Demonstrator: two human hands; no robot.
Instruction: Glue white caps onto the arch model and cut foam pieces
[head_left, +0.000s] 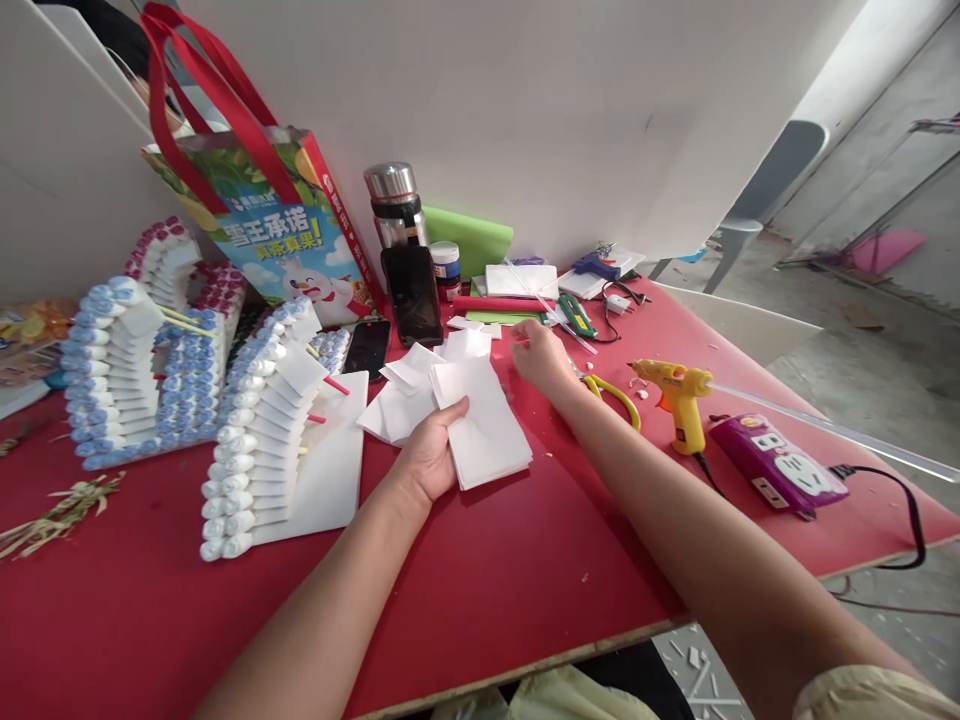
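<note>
My left hand (pixel 433 450) rests on the red table (pixel 487 600) and pinches the near edge of a stack of white foam sheets (pixel 484 430). My right hand (pixel 541 358) lies further back, fingers curled over small white foam scraps (pixel 472 325); whether it holds one is hidden. More white sheets (pixel 401 395) fan out to the left of the stack. Yellow-handled scissors (pixel 616 393) lie just right of my right wrist.
A yellow glue gun (pixel 679 392) stands by a purple power strip (pixel 776 465) at right. White foam models studded with blue and pink caps (pixel 255 440) fill the left. A phone (pixel 412 292), steel flask (pixel 394 205), shopping bag (pixel 277 225) and craft supplies line the back wall.
</note>
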